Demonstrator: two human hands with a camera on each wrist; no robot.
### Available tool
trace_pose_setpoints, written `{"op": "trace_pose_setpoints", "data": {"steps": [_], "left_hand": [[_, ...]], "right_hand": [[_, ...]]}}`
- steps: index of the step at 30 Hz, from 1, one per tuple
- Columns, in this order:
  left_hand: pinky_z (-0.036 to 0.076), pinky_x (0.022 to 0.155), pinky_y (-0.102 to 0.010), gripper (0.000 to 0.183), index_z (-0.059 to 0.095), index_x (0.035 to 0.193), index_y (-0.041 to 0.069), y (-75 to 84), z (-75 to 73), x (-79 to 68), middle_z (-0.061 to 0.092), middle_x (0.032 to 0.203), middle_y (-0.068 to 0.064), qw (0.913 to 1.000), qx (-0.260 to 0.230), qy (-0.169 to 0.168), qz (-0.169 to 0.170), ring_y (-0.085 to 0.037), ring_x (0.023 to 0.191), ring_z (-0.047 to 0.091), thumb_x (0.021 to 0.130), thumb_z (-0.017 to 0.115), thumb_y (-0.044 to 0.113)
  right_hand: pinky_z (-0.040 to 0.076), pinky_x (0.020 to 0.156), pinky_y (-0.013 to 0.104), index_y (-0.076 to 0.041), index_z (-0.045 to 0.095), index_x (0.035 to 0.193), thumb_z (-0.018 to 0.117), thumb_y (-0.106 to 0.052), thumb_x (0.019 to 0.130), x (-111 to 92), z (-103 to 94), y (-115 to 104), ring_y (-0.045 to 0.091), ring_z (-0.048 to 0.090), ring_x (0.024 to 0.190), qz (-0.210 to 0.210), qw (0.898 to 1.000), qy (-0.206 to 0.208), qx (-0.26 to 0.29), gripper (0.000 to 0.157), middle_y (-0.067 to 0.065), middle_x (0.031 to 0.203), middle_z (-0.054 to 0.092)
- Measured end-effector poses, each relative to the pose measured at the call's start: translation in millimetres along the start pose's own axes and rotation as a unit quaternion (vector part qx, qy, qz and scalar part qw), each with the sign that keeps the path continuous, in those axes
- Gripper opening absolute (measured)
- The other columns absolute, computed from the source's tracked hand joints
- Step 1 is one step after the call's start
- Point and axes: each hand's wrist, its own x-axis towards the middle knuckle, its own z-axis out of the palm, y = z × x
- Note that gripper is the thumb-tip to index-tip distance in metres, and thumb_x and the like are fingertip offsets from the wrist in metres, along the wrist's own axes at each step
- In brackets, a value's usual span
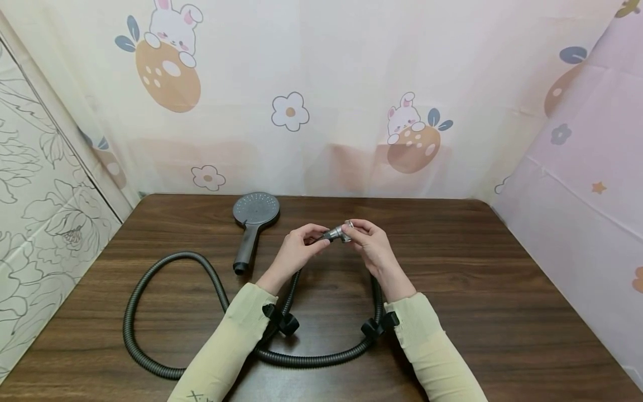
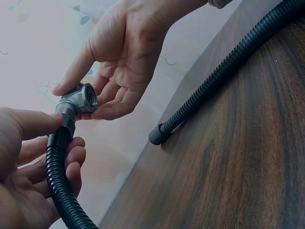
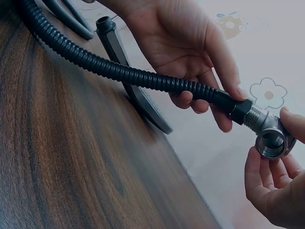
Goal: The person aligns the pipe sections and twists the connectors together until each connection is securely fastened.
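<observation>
In the head view, my left hand (image 1: 293,251) and right hand (image 1: 372,248) meet above the table. My left hand grips the black nut end of the ribbed shower hose (image 2: 59,183), thumb on one side and fingers curled round the other. A shiny metal pipe fitting (image 2: 86,98) is pinched between my right thumb and fingers. One threaded socket of it faces sideways, open. Its male thread (image 3: 256,119) meets the hose nut, part of the thread still showing; how far it is screwed in I cannot tell.
A grey handheld shower head (image 1: 255,212) lies behind and left of my hands on the wooden table (image 1: 477,268). Loops of hose (image 1: 132,312) spread across the left and front. The hose's other end (image 2: 156,135) rests near the table edge. A patterned curtain (image 1: 341,72) hangs behind.
</observation>
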Motion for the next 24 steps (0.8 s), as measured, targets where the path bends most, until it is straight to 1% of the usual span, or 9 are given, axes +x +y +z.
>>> {"op": "trace_pose_setpoints", "data": {"steps": [5,7,10,12,15,18,20,21,24], "left_hand": [[0.05,0.073,-0.046,0.025,0.061,0.111,0.012,1.6,-0.5,-0.4,0.063,0.098,-0.018,0.9999,-0.014,-0.005,-0.003,-0.035,0.081,0.059,0.09,0.058,0.024],[0.049,0.073,-0.048,0.025,0.061,0.111,0.012,1.8,-0.4,-0.1,0.063,0.098,-0.017,0.9998,-0.017,-0.004,-0.005,-0.035,0.081,0.059,0.09,0.058,0.024],[0.05,0.071,-0.044,0.026,0.061,0.112,0.011,2.8,-0.5,0.2,0.064,0.097,-0.013,0.9999,-0.014,-0.001,-0.005,-0.028,0.077,0.059,0.089,0.06,0.023],[0.05,0.07,-0.043,0.028,0.06,0.113,0.009,5.7,-0.8,-0.9,0.064,0.097,-0.011,0.9999,-0.013,-0.001,-0.008,-0.023,0.075,0.059,0.088,0.06,0.021],[0.05,0.07,-0.042,0.029,0.059,0.115,0.004,16.6,-2.3,-6.3,0.064,0.098,-0.012,0.9999,-0.006,-0.004,-0.015,-0.014,0.07,0.056,0.089,0.06,0.017],[0.051,0.071,-0.039,0.029,0.059,0.115,0.002,31.4,-3.7,-13.8,0.063,0.099,-0.015,0.9996,0.007,-0.006,-0.025,-0.011,0.07,0.055,0.089,0.058,0.015],[0.051,0.071,-0.036,0.028,0.059,0.115,0.001,38.1,-4.3,-17.4,0.064,0.099,-0.015,0.9995,0.013,-0.004,-0.028,-0.012,0.071,0.057,0.09,0.057,0.014],[0.051,0.071,-0.034,0.029,0.059,0.115,0.0,39.5,-4.4,-18.1,0.064,0.099,-0.015,0.9994,0.016,-0.004,-0.031,-0.015,0.073,0.059,0.09,0.057,0.014],[0.052,0.071,-0.032,0.029,0.059,0.115,0.0,35.8,-4.0,-15.6,0.065,0.098,-0.014,0.9991,0.02,-0.006,-0.037,-0.027,0.081,0.062,0.09,0.057,0.016]], "right_hand": [[0.048,0.084,0.031,0.0,0.052,0.114,0.061,-0.01,0.086,0,-0.3,0,0.004,0.06,0.078,-0.001,1.0,-0.002,0.0,0.031,-0.007,0.092,0.063],[0.049,0.083,0.03,0.001,0.052,0.115,0.061,-0.01,0.086,0,-0.4,0,0.004,0.06,0.079,0.0,1.0,-0.003,0.0,0.031,-0.007,0.092,0.063],[0.049,0.081,0.028,0.002,0.052,0.115,0.061,-0.009,0.086,0,-0.3,0,0.004,0.06,0.079,-0.002,1.0,-0.003,0.001,0.033,-0.007,0.092,0.063],[0.049,0.083,0.03,0.002,0.052,0.116,0.061,-0.009,0.086,0,-0.1,0,0.004,0.06,0.079,-0.001,1.0,-0.002,0.001,0.033,-0.007,0.092,0.063],[0.047,0.087,0.035,0.002,0.052,0.115,0.062,-0.009,0.086,0,0.1,0,0.004,0.06,0.079,0.001,1.0,-0.001,0.0,0.032,-0.007,0.091,0.063],[0.045,0.09,0.037,0.001,0.052,0.114,0.061,-0.009,0.086,0,0.0,0,0.004,0.06,0.078,0.002,1.0,0.0,0.001,0.031,-0.007,0.09,0.064],[0.046,0.088,0.036,0.002,0.052,0.115,0.061,-0.009,0.086,0,-0.1,1,0.004,0.06,0.078,0.002,1.0,0.001,0.001,0.032,-0.007,0.09,0.064],[0.046,0.088,0.036,0.002,0.052,0.115,0.061,-0.009,0.086,0,-0.3,1,0.004,0.06,0.078,0.001,1.0,0.0,0.001,0.033,-0.007,0.09,0.064],[0.045,0.09,0.037,0.003,0.051,0.118,0.061,-0.009,0.086,0,-0.3,1,0.004,0.06,0.078,0.0,1.0,-0.002,-0.001,0.035,-0.007,0.091,0.063]]}}
